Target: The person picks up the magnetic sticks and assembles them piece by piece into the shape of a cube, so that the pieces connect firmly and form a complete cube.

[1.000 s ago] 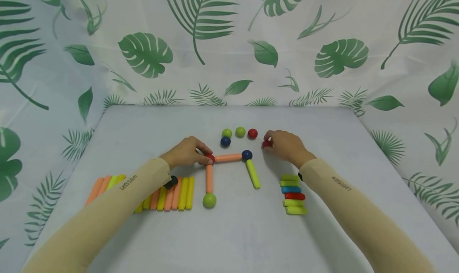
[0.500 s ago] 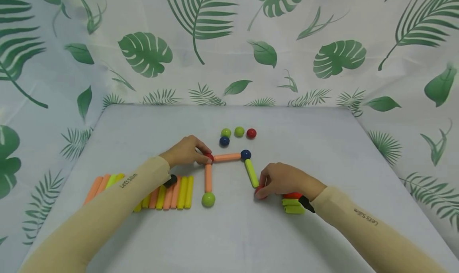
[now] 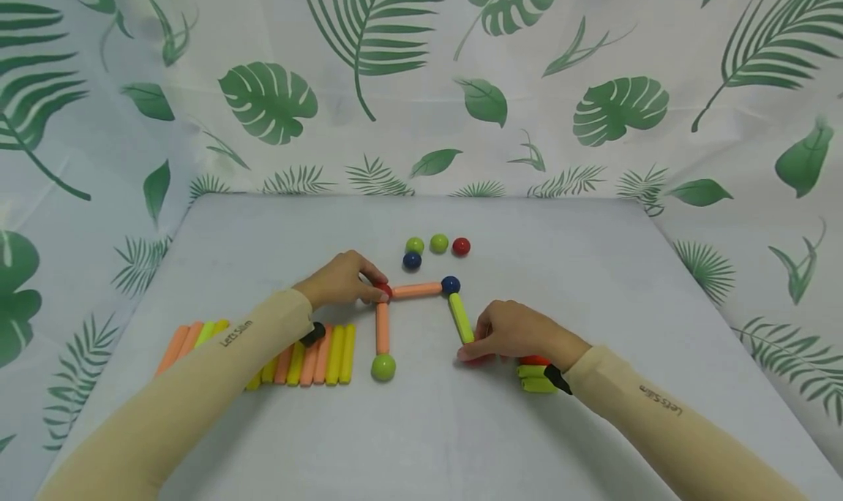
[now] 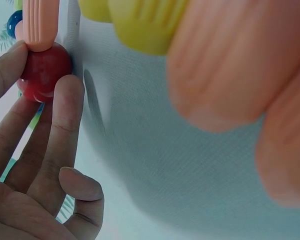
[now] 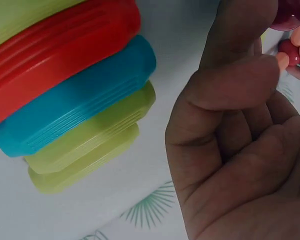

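My left hand (image 3: 339,278) pinches a glossy red ball (image 4: 46,70) at the corner where two orange sticks meet. One orange stick (image 3: 418,290) runs right to a dark blue ball (image 3: 451,285); the other orange stick (image 3: 383,329) comes toward me and ends at a green ball (image 3: 383,367). From the blue ball a lime stick (image 3: 461,317) slants toward me. At its near end my right hand (image 3: 516,331) grips a second red ball (image 5: 288,14), mostly covered by the fingers in the head view.
Loose green, blue and red balls (image 3: 461,246) sit behind the joined pieces. A row of orange and yellow sticks (image 3: 338,355) lies under my left forearm. Short lime, blue and red sticks (image 5: 80,100) lie beneath my right wrist. A leaf-print cloth (image 3: 527,157) stands behind the table.
My right hand has carried its red ball toward me, from beside the loose balls to the near end of the lime stick. My left hand has stayed at its corner.
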Demonstrator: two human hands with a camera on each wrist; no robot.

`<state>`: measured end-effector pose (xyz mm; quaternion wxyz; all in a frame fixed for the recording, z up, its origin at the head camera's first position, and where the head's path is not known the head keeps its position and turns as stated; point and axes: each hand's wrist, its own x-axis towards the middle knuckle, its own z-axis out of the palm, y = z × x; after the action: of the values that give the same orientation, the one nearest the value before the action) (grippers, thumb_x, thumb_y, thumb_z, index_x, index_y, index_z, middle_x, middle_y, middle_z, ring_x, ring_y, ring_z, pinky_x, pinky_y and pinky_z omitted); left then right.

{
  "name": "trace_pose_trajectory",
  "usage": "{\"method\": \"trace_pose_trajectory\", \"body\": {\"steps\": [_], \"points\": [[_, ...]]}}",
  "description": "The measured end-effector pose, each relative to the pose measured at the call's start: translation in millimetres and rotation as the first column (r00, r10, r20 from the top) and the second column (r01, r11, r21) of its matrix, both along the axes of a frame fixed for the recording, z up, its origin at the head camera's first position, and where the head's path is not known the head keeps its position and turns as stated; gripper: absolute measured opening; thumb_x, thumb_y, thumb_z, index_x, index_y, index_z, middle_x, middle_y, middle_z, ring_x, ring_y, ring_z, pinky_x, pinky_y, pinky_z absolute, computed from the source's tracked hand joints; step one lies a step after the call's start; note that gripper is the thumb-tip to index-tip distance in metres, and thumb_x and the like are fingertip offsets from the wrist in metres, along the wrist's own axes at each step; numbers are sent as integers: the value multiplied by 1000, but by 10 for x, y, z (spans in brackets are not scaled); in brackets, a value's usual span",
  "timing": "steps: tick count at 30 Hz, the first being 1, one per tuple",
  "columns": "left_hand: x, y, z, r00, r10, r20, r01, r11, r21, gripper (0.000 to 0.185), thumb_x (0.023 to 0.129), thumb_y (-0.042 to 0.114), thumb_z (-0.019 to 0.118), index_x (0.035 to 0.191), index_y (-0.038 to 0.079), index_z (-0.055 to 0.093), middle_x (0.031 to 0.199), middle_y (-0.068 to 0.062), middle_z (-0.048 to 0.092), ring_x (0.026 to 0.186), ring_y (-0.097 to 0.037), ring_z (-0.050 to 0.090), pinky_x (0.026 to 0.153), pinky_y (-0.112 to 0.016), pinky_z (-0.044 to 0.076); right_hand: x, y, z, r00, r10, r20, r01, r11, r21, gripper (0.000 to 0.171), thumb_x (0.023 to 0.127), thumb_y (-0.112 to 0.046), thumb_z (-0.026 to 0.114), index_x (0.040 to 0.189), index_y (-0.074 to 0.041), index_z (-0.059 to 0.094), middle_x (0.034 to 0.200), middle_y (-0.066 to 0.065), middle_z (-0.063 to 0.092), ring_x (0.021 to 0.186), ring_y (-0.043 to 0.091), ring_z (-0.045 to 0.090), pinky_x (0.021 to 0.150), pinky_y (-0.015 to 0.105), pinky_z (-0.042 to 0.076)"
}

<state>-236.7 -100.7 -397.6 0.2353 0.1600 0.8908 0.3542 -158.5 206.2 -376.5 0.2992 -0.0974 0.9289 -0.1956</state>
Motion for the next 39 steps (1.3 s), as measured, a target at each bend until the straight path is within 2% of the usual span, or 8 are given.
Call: {"method": "trace_pose_trajectory", "body": {"steps": [7,11,17,22,26,29,33,39], "points": [[8,-10,2,1000,0,-3,0,1000,4,35,89,30,81,120,14,75,114,-1,70,85,-17,63,76,-32,49,-125,-17,-36,993,27,-118,-22,999,42,53,93,-63,60,70,-17,71,61,2,63,53,17,57,58,32,44],[24,-8,16,1000,4,1,-4,1000,-2,34,89,29,80,120,14,75,115,-1,70,85,-17,63,78,-32,49,-187,-71,-70,987,42,-157,-27,995,96,42,94,-52,66,71,-17,73,59,-2,61,56,15,54,56,30,42],[30,7,24,1000,6,-4,-6,1000,-4,34,89,29,80,120,14,75,115,-1,70,91,-17,62,84,-34,48,-209,-118,-109,991,20,-134,-4,992,122,31,92,-43,72,81,-14,76,62,-1,61,60,16,55,57,30,42],[18,11,23,1000,16,-7,-16,1000,-15,35,89,29,81,120,14,75,115,0,70,98,-18,60,90,-36,47,-199,-103,-76,993,21,-120,-10,996,93,32,93,-42,70,77,-14,73,62,0,64,59,16,58,59,31,45],[17,11,17,1000,18,-4,-18,1000,-11,35,88,30,81,120,14,75,114,1,71,102,-19,60,95,-38,46,-152,-62,-29,995,40,-94,-32,996,83,40,93,-49,68,72,-15,73,62,1,64,59,15,57,59,31,45],[7,-10,16,1000,-13,1,13,1000,0,39,88,29,82,123,13,74,114,1,70,108,-20,59,99,-41,44,-85,-32,25,999,47,-27,-45,995,85,43,88,-56,72,71,-16,74,65,1,66,60,16,59,60,31,47],[-17,-47,22,998,-60,4,60,998,-1,43,88,24,82,128,14,71,114,1,69,109,-21,57,96,-41,44,-17,-39,60,998,45,49,-48,996,71,40,82,-57,78,72,-18,75,68,2,68,62,19,63,60,32,49],[-6,-42,19,998,-54,16,54,998,9,34,91,23,78,124,15,74,112,1,69,95,-19,60,87,-36,47,23,-104,21,997,57,51,-61,996,61,41,82,-58,77,72,-19,75,65,2,67,61,19,62,60,32,48]]}}
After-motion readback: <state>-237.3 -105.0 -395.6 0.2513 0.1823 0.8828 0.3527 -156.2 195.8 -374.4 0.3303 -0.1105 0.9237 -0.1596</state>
